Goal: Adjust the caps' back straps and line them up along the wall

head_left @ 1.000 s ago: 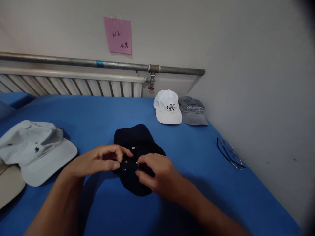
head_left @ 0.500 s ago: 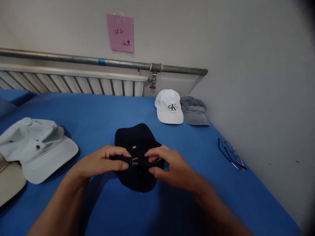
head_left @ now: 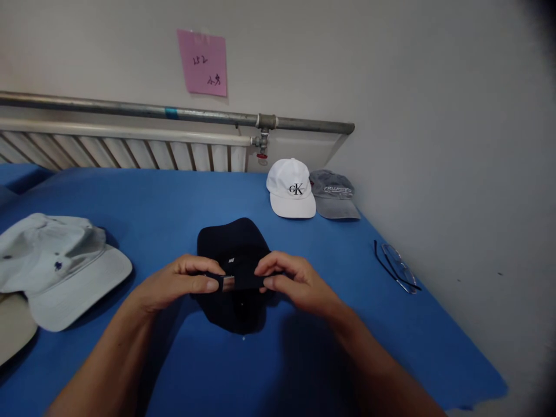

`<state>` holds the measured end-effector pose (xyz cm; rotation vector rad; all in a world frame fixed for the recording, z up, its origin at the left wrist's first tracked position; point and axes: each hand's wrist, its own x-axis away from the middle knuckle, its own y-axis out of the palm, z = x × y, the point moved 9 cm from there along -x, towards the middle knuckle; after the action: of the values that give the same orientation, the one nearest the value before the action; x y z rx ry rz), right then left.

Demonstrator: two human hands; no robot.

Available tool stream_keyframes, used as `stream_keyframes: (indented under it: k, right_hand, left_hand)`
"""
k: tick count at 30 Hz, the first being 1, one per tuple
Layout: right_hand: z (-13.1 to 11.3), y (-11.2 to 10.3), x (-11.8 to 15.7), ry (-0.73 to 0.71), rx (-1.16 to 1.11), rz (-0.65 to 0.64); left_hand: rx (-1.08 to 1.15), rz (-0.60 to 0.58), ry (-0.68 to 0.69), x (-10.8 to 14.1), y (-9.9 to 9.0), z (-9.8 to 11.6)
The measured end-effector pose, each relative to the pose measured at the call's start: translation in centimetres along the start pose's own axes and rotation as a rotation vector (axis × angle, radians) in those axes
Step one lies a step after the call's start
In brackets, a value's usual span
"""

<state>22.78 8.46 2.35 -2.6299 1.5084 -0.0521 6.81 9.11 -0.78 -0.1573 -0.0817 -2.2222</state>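
A dark baseball cap (head_left: 232,240) lies on the blue surface in front of me, its brim pointing away and its back strap towards me. My left hand (head_left: 180,281) pinches the strap's left side, right beside a shiny metal buckle (head_left: 228,283). With thumb and fingertips, my right hand (head_left: 295,281) grips the strap's right side. The strap is stretched level between both hands. A small white label (head_left: 231,260) shows inside the cap.
At the back right sit a white cap (head_left: 290,188) and a grey cap (head_left: 333,194). Glasses (head_left: 398,269) lie near the right edge. On the left, a pale cap (head_left: 65,272) overlaps a beige cap (head_left: 15,330). A radiator (head_left: 174,153) and pipe (head_left: 121,107) run behind.
My right hand has closed its fingertips on the strap, which is now drawn straight. The view has shifted slightly to the right.
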Motion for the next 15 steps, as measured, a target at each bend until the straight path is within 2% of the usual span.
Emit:
stream_keyframes:
  k: [7,9,12,15]
  right_hand:
    - [0.4,-0.1,-0.1,0.007,-0.044,0.036]
    - [0.7,-0.2,-0.2,0.032,-0.039,0.041]
    - [0.9,-0.5,-0.3,0.04,0.043,0.069]
    - [-1.1,-1.0,-0.1,-0.131,0.3,0.175]
  left_hand:
    - [0.19,0.283,-0.016,0.0,-1.5,-0.7]
    - [0.231,0.323,-0.002,0.0,-1.6,-0.7]
    - [0.204,0.275,-0.007,-0.2,-1.0,-0.6]
    - [0.124,0.169,-0.052,-0.5,0.2,-0.6]
